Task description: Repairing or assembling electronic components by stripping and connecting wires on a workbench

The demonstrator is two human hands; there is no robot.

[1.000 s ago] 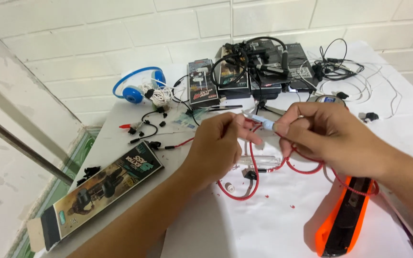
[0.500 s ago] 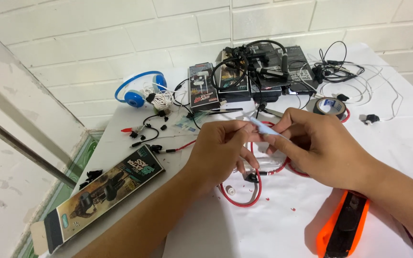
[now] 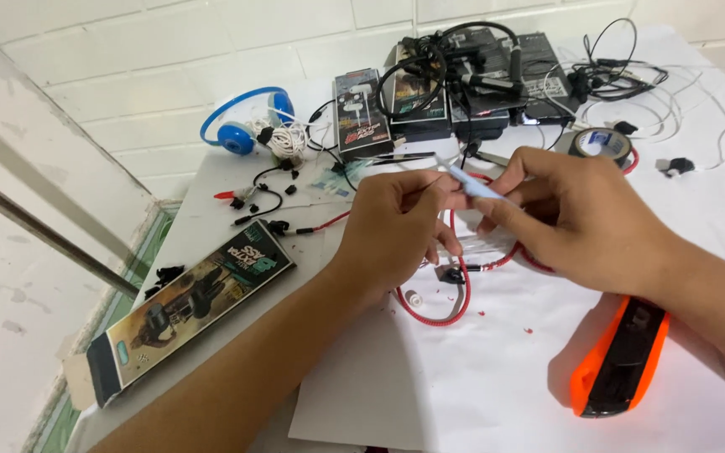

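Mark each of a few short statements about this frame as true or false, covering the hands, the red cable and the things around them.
1. The right hand holds a thin pale blue tool. True.
2. The left hand rests on the long printed box. False: it is raised over the red cable, apart from the box.
3. Blue headphones lie near the wall at the far left of the table. True.
4. The orange and black tool is gripped in the right hand. False: it lies on the table, beside the right forearm.
5. A roll of dark tape sits beyond the right hand. True.
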